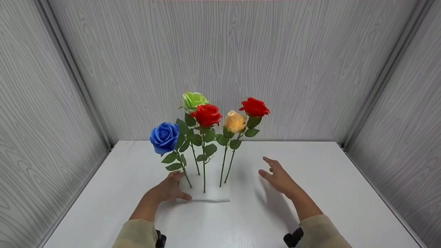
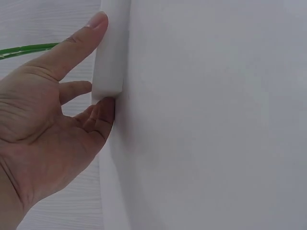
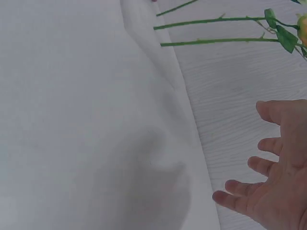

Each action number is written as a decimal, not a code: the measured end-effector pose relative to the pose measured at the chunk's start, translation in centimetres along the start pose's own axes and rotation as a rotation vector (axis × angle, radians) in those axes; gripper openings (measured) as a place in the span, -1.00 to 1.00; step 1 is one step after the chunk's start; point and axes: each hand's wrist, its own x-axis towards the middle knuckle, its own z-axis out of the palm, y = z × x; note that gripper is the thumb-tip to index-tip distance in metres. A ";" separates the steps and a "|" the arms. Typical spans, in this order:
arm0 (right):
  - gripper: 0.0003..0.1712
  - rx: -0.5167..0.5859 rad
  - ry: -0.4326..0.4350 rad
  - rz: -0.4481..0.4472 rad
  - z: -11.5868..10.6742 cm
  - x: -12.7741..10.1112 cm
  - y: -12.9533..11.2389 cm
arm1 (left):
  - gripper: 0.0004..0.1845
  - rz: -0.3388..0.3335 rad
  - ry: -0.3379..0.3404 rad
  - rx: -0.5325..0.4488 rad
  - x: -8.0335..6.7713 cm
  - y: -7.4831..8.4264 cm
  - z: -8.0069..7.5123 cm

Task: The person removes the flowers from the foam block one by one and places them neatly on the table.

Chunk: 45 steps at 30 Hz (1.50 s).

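Observation:
A white foam block (image 1: 215,195) lies on the white table (image 1: 337,193), with five artificial roses standing in it: blue (image 1: 164,137), green (image 1: 193,100), red (image 1: 206,114), yellow (image 1: 235,121) and a second red (image 1: 254,106). My left hand (image 1: 174,187) grips the block's left corner. In the left wrist view its thumb (image 2: 76,43) lies along one face of the block (image 2: 109,62) and the fingers curl round the corner. My right hand (image 1: 272,170) hovers open to the right of the block, fingers spread, touching nothing. It (image 3: 273,191) shows the same way in the right wrist view.
Grey wood-grain walls (image 1: 220,62) close in the table at the back and on both sides. Green stems (image 3: 216,42) with leaves cross the top of the right wrist view. Bare tabletop lies to the right and in front of the block.

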 end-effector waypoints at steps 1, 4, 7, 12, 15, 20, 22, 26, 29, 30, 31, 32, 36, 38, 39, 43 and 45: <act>-0.15 0.035 0.006 -0.002 0.7 0.2 -0.3 | 0.24 -0.002 0.004 0.002 0.0 -0.1 0.0; -0.23 0.134 0.016 -0.014 2.8 0.8 -1.1 | 0.24 -0.015 0.001 0.000 0.0 -0.1 0.1; -0.31 0.218 0.018 -0.023 4.6 1.3 -1.7 | 0.24 -0.032 -0.003 -0.009 -0.1 -0.2 0.2; -0.40 0.331 0.018 -0.039 7.2 2.3 -2.2 | 0.25 -0.007 0.003 0.000 -0.2 -0.1 0.3; -0.42 0.382 0.013 -0.064 8.3 2.8 -2.2 | 0.23 0.014 0.009 0.004 -0.3 0.1 0.5; -0.41 0.444 0.007 -0.108 9.6 3.3 -2.1 | 0.20 0.011 0.020 0.004 -0.7 0.3 0.5; -0.40 0.459 0.010 -0.110 10.1 3.5 -2.0 | 0.20 0.009 0.024 0.011 -0.7 0.2 0.5; -0.41 0.504 0.016 -0.094 10.9 3.6 -1.9 | 0.21 0.004 0.022 0.010 -0.7 0.1 0.6; -0.43 0.555 0.010 -0.072 11.3 3.8 -1.9 | 0.21 -0.001 0.016 0.020 -0.7 0.3 0.7; -0.44 0.567 0.007 -0.065 11.4 3.8 -1.9 | 0.21 -0.005 0.014 0.023 -0.7 0.3 0.7; -0.46 0.583 0.007 -0.055 11.5 3.9 -1.9 | 0.21 -0.008 0.012 0.027 -0.7 0.4 0.7; -0.47 0.588 0.008 -0.047 11.6 3.9 -2.0 | 0.21 -0.012 0.010 0.035 -0.7 0.4 0.8; -0.53 0.583 0.027 -0.030 11.8 4.1 -2.3 | 0.22 -0.027 0.007 0.034 -0.6 0.5 0.7; -0.56 0.565 0.035 -0.023 11.9 4.2 -2.5 | 0.22 -0.026 0.008 0.035 -0.6 0.4 0.6; -0.58 0.551 0.039 -0.017 12.0 4.3 -2.6 | 0.22 -0.026 0.008 0.033 -0.6 0.3 0.5; -0.64 0.496 0.061 -0.006 12.4 4.5 -2.6 | 0.22 -0.026 0.002 0.038 -0.7 0.1 0.4; -0.66 0.485 0.078 -0.009 12.6 4.5 -2.8 | 0.22 -0.029 -0.001 0.034 -0.7 0.0 0.4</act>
